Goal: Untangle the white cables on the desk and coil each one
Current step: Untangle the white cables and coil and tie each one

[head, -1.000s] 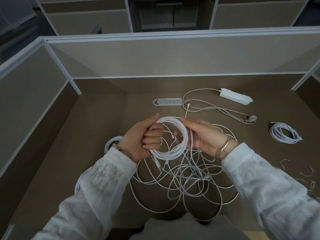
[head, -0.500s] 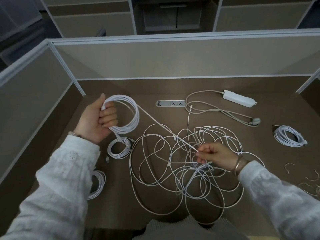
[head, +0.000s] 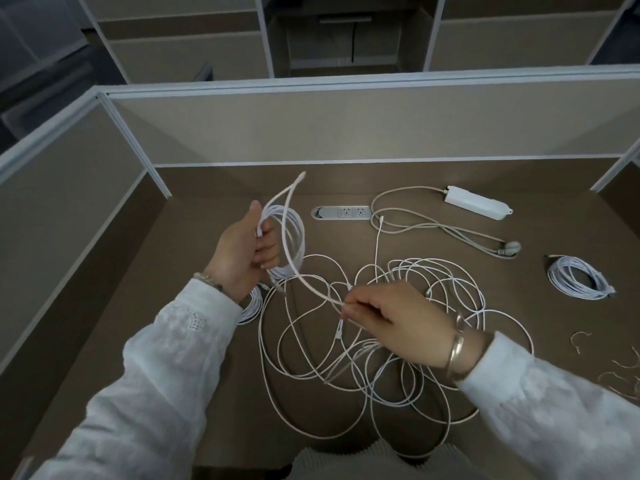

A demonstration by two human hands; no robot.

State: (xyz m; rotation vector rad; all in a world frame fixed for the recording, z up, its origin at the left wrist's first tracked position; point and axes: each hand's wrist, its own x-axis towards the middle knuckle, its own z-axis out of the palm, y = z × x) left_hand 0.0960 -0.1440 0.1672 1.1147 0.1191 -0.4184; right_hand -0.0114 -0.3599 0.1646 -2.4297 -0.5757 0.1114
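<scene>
A part-wound coil (head: 289,237) is gripped in the left hand (head: 242,251), fingers curled through its loops, above the tabletop (head: 207,341). The free strand (head: 301,271) is pinched between thumb and fingers of the right hand (head: 391,323), over the loose tangle (head: 398,341). The next loop is best matched to the coil's size, with the strand fed slackly so that no knots are tightened below. A finished coil (head: 578,282) lies well apart at the right.
</scene>
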